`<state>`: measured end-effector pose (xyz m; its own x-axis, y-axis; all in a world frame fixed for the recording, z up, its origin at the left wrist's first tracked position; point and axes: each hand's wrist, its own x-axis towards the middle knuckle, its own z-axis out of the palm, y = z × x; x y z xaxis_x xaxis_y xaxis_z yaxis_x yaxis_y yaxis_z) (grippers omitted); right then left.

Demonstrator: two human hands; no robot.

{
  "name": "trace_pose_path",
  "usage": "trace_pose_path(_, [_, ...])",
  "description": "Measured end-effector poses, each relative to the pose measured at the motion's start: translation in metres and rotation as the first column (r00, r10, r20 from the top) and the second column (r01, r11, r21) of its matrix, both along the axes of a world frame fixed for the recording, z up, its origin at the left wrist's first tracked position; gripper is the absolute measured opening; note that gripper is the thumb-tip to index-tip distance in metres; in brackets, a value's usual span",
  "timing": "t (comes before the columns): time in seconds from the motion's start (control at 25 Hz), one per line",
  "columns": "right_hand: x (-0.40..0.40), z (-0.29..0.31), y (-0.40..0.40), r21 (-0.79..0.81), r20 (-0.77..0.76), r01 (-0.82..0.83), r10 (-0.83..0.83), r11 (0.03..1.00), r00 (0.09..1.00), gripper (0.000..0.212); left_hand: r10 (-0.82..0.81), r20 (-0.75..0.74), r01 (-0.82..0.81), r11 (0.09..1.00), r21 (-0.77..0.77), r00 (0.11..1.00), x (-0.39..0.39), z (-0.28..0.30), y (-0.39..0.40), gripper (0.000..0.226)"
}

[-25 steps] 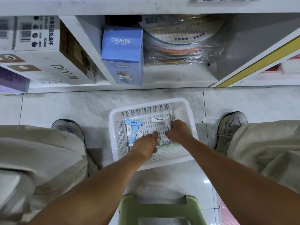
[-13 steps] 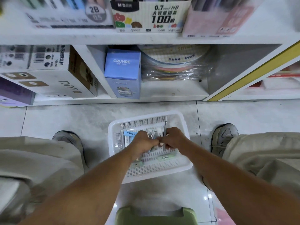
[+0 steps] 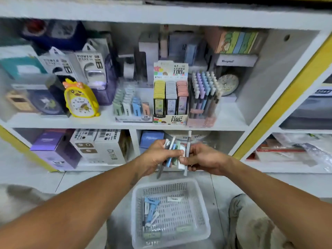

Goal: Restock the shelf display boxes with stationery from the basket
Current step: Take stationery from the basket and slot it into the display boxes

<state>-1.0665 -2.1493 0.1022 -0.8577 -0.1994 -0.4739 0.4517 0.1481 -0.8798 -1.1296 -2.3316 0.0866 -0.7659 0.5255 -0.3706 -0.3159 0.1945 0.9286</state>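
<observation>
Stationery [image 3: 171, 153] is up out of the basket and in both hands, raised in front of the lower shelf. Biggest thing in sight, the white shelving unit [image 3: 179, 125], fills the back of the view; on its middle board stand three display boxes side by side: a low box of pastel lead cases [image 3: 132, 106], a taller printed cardboard box of yellow, grey and pink lead packs [image 3: 170, 97], and a pink box of upright pastel mechanical pencils [image 3: 203, 99]. A yellow chick-shaped alarm clock [image 3: 80, 99] sits well to their left.

Down on the tiled floor, between the person's knees, the white perforated plastic basket [image 3: 203, 212] has a few blue, white and green cases lying flat inside.

Both forearms reach forward and converge at centre. The left hand [image 3: 154, 157] has its fingers curled round a fanned bunch of pencils and cases, thumb across the front. The right hand [image 3: 203, 159], just beside it, pinches a slim grey mechanical pencil [image 3: 187, 153] between thumb and fingers, held upright, with a white case tucked against it. The two hands nearly touch.
</observation>
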Motion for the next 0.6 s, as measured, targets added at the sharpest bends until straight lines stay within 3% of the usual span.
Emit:
trace_pose_path(0.2, [-0.002,0.088,-0.013,0.082,-0.226,-0.064,0.081,0.995,0.971,0.024,0.106,-0.142,-0.096,0.992,0.079,0.984,-0.002,0.087,-0.008,0.015])
trace_pose_path(0.36, [-0.015,0.143,-0.005,0.178,-0.430,0.083,0.002,0.981,0.903,0.080,0.239,-0.189,-0.210,0.965,0.159,0.952,-0.017,0.137,-0.007,0.019])
trace_pose_path(0.48, [-0.023,0.173,0.023,0.175,-0.483,0.173,-0.069,0.969,0.873,0.121,0.283,-0.156,-0.259,0.953,0.156,0.946,-0.032,0.157,-0.005,0.019])
trace_pose_path(0.6, [-0.033,0.187,0.048,0.220,-0.538,0.275,-0.119,0.936,0.835,0.119,0.283,-0.085,-0.264,0.947,0.184,0.955,-0.042,0.161,0.002,0.033])
